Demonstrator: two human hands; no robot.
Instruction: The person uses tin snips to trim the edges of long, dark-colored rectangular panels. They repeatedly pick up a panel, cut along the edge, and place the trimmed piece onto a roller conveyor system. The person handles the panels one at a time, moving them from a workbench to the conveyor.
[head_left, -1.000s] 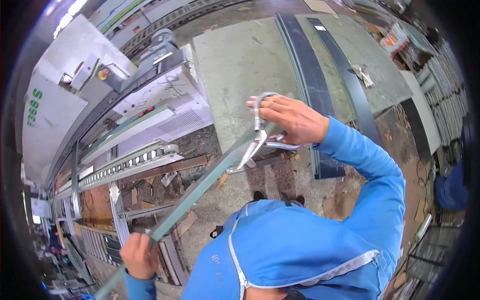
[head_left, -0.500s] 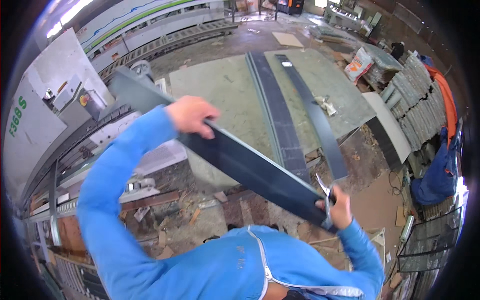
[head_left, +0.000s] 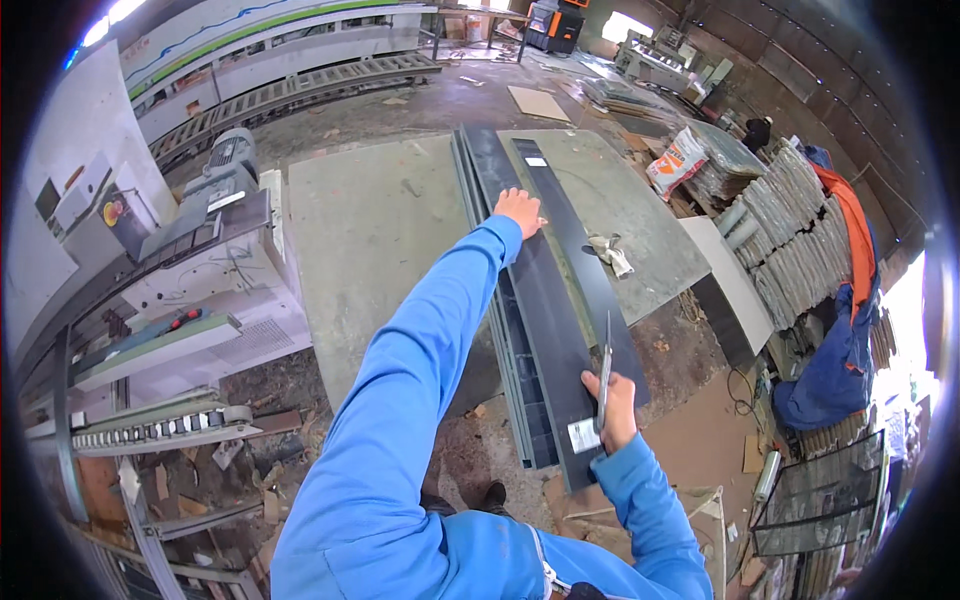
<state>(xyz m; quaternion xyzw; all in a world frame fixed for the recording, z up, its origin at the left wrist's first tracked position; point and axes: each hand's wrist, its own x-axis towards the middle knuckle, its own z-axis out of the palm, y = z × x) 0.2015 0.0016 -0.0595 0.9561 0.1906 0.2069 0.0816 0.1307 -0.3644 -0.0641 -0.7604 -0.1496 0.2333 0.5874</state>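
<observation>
Over the stack point(head_left: 522, 400), perhaps touching it, my board point(head_left: 550, 340) runs lengthwise away from me; my left hand point(head_left: 519, 210) grips its far stretch, my right hand point(head_left: 618, 408), nearer me, clasps scissors point(head_left: 605, 370).

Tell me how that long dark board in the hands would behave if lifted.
The board seems fairly stiff, showing no obvious sag between the left hand and right hand. Its smooth face might be slippery. Being flat, it probably won't roll.
</observation>
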